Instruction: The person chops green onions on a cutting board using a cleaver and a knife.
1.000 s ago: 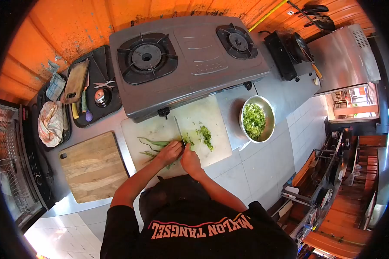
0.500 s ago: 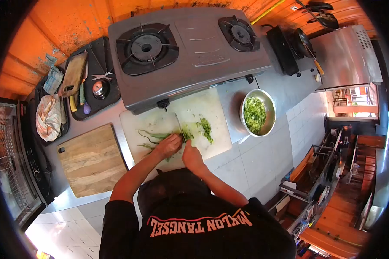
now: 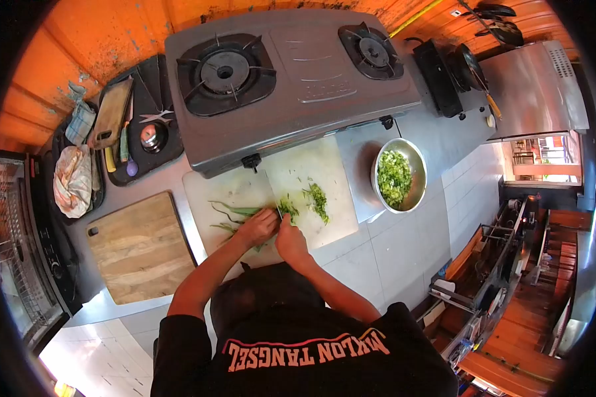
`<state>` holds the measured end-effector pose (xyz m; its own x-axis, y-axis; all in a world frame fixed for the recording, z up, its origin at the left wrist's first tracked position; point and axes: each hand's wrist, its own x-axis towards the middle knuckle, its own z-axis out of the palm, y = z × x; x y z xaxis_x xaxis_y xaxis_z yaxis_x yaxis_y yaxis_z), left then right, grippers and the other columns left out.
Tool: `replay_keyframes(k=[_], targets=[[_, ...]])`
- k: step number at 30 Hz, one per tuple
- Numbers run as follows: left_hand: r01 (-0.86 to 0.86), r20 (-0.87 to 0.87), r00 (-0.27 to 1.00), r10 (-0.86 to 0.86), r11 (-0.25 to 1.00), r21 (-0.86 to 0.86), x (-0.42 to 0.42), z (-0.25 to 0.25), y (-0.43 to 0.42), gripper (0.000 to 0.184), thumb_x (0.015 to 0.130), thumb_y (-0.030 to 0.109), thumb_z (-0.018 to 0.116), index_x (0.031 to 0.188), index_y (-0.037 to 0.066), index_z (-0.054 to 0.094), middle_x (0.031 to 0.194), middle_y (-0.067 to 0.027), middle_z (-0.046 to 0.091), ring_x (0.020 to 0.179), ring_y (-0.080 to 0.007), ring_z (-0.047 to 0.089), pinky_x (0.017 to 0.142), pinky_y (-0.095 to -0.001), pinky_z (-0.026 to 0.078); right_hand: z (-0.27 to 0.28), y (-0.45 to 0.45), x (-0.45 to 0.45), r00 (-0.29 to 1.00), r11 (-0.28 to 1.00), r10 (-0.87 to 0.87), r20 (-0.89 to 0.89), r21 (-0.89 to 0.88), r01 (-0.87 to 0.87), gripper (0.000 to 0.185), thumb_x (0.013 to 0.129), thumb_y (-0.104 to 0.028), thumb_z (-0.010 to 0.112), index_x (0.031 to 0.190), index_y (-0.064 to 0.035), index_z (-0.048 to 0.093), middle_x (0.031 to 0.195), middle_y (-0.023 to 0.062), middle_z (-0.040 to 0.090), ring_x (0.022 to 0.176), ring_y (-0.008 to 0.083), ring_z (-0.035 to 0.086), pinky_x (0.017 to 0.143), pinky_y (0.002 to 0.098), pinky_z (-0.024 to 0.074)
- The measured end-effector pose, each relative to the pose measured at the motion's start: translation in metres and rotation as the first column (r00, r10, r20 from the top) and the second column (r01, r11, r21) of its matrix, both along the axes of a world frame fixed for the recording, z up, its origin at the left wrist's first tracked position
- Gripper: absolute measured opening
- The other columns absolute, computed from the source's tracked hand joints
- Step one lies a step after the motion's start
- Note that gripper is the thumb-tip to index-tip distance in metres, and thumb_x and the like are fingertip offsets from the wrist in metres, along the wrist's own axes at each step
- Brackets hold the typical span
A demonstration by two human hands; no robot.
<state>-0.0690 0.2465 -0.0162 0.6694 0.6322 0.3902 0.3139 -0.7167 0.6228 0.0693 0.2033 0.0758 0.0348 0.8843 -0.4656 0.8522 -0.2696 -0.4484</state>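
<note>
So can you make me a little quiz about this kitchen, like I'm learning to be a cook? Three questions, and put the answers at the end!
1. Fill in the blank: the right hand is holding a ____.
2. True or false: the wooden cutting board is lying on top of the stove.
3. What color is the chopped food in the metal bowl? a) red b) green c) white

Key: 1. knife; 2. false; 3. b

A knife (image 3: 277, 210) with its grip hidden in the right hand (image 3: 290, 239), greens (image 3: 242, 211) partly covered by the left hand (image 3: 259, 226), stove lettering (image 3: 328, 87) too faint to read, a shirt (image 3: 298, 374) cropped by the bottom edge, furnishings beyond the opening (image 3: 543, 157) too small to identify.
</note>
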Motion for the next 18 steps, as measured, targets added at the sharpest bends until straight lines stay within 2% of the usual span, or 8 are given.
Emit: replay_keyframes(k=[2,4,6,7,8,12,15,18], targets=[[0.006,0.001,1.0,-0.006,0.999,0.05,0.001,-0.007,-0.012,0.021,0.073,0.009,0.068,0.09,-0.002,0.063,0.094,-0.0119,0.058,0.091,-0.0296,0.056,0.082,-0.0388,0.048,0.023,-0.001,-0.001,1.0,0.997,-0.012,0.023,-0.077,0.013,0.033,0.086,-0.005,0.045,0.117,0.0038,0.038,0.083,0.0333,0.062,0.079,0.0497,0.061,0.069,0.0587,0.048],[-0.032,0.036,0.999,0.025,0.977,0.21,0.0,0.007,0.006,0.017,0.075,0.009,0.067,0.088,-0.002,0.063,0.094,-0.0126,0.057,0.091,-0.0288,0.055,0.081,-0.0381,0.048,0.004,0.001,-0.001,1.0,0.999,-0.004,0.03,-0.054,0.005,0.033,0.086,-0.006,0.045,0.117,0.0036,0.038,0.082,0.0327,0.062,0.078,0.0495,0.061,0.068,0.0583,0.0484],[-0.023,0.044,0.999,0.018,0.992,0.128,0.001,0.004,-0.003,0.017,0.074,0.008,0.066,0.087,-0.003,0.063,0.096,-0.0132,0.058,0.092,-0.029,0.056,0.081,-0.0382,0.048,-0.011,-0.02,0.001,0.998,0.995,-0.025,0.049,-0.096,0.03,0.034,0.086,-0.006,0.046,0.118,0.0035,0.038,0.08,0.0321,0.062,0.077,0.0493,0.061,0.067,0.0579,0.0488],[-0.023,0.049,0.999,0.019,0.997,0.075,0.001,0.001,0.002,0.017,0.073,0.007,0.066,0.086,-0.003,0.062,0.098,-0.0137,0.058,0.094,-0.0292,0.056,0.082,-0.0384,0.048,-0.015,-0.008,-0.001,0.999,0.999,-0.045,0.009,-0.006,0.045,0.031,0.085,-0.005,0.046,0.114,0.0035,0.039,0.076,0.0321,0.061,0.073,0.0502,0.061,0.065,0.0595,0.0477],[-0.013,0.044,0.999,0.009,0.996,0.089,0.001,0.0,0.004,0.017,0.073,0.007,0.066,0.086,-0.003,0.062,0.098,-0.0137,0.058,0.094,-0.0292,0.056,0.082,-0.0384,0.048,-0.016,0.001,-0.005,0.997,0.993,-0.068,-0.038,0.09,0.071,0.027,0.085,-0.004,0.047,0.11,0.0036,0.039,0.073,0.0322,0.061,0.069,0.0511,0.06,0.062,0.0611,0.0466],[-0.009,0.007,1.0,0.008,0.992,0.128,-0.002,0.01,0.008,0.015,0.071,0.006,0.066,0.084,-0.002,0.061,0.096,-0.0132,0.057,0.092,-0.0291,0.055,0.082,-0.0385,0.048,-0.006,0.004,-0.003,0.997,0.997,-0.053,-0.049,0.053,0.056,0.029,0.085,-0.004,0.047,0.111,0.0033,0.038,0.072,0.0321,0.061,0.069,0.0505,0.06,0.061,0.0603,0.047],[-0.025,0.027,0.999,0.022,0.99,0.137,0.0,0.024,0.004,0.015,0.071,0.006,0.066,0.082,-0.001,0.059,0.095,-0.0123,0.056,0.091,-0.0285,0.054,0.081,-0.0382,0.047,-0.007,0.004,-0.003,0.997,0.991,-0.037,-0.065,0.126,0.045,0.029,0.085,-0.004,0.049,0.111,0.0033,0.038,0.071,0.0318,0.061,0.069,0.0501,0.06,0.06,0.0587,0.0478],[-0.071,-0.027,0.997,0.077,0.982,0.173,-0.002,0.03,0.001,0.016,0.07,0.006,0.066,0.083,0.0,0.059,0.094,-0.0117,0.055,0.091,-0.0283,0.054,0.081,-0.0379,0.046,-0.006,0.004,-0.002,0.998,0.997,-0.037,-0.044,0.072,0.041,0.036,0.083,-0.005,0.053,0.114,0.0041,0.038,0.073,0.0293,0.062,0.071,0.0483,0.062,0.062,0.0564,0.0497]])
